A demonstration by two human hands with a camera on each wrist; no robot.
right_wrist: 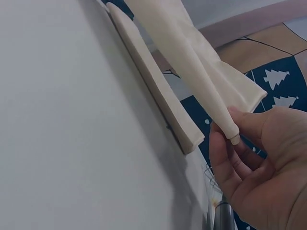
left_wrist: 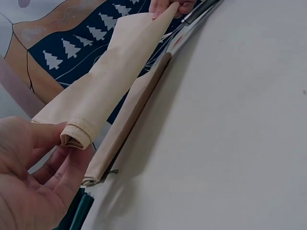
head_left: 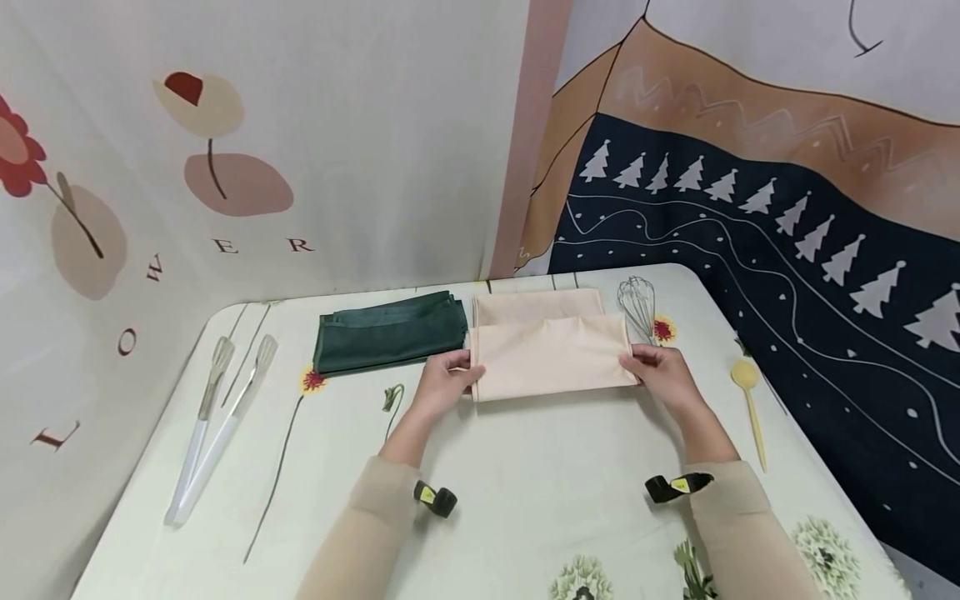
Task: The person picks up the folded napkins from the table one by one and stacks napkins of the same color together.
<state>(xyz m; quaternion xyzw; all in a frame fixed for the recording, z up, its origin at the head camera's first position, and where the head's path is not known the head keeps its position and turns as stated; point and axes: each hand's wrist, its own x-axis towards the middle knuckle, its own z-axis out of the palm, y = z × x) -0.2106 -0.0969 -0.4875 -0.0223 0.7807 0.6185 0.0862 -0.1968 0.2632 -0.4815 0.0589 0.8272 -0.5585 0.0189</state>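
Note:
A folded cream cloth (head_left: 553, 360) is held up off the table between both hands. My left hand (head_left: 442, 385) pinches its left end between thumb and fingers; the left wrist view shows the cloth's stitched, layered edge (left_wrist: 79, 132) there. At the other end, my right hand (head_left: 666, 375) pinches the corner, and in the right wrist view the cloth (right_wrist: 192, 52) slopes down to those fingertips. Behind it a second folded cream cloth (head_left: 536, 305) lies on the table, partly hidden by the raised one. A folded dark green cloth (head_left: 390, 333) lies to the left.
On the left lie metal tongs (head_left: 221, 433) with white handles. A wire whisk (head_left: 637, 304) lies behind my right hand, partly covered. At the right edge is a yellow spoon (head_left: 747, 377). The table (head_left: 555, 483) has a flower-printed cover, and printed curtains (head_left: 360, 150) stand behind.

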